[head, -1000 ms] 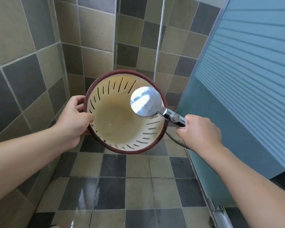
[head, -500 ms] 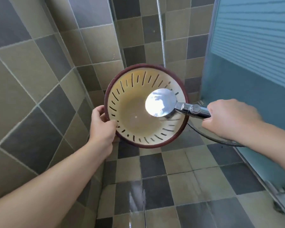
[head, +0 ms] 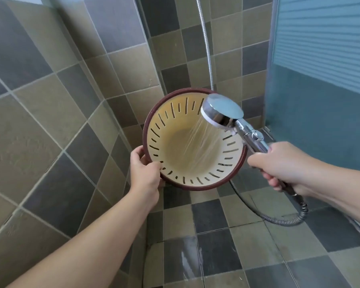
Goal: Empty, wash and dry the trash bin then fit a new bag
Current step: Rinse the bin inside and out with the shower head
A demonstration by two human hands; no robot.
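Washing step: rinsing the inside of the emptied trash bin under the shower spray.

The left hand [head: 144, 175] grips the dark rim of the trash bin [head: 193, 142], holding it off the tiled floor [head: 247, 242] with its mouth tilted toward the camera, in the far corner of the shower stall. The right hand [head: 279, 165] is closed around the handle of the shower head [head: 221, 113], which sits at the bin's upper right rim and sprays water into the cream, slotted interior. No rubbish shows inside. Next, I judge, the spray needs sweeping round the walls and base, then the bin tipped to drain before drying.
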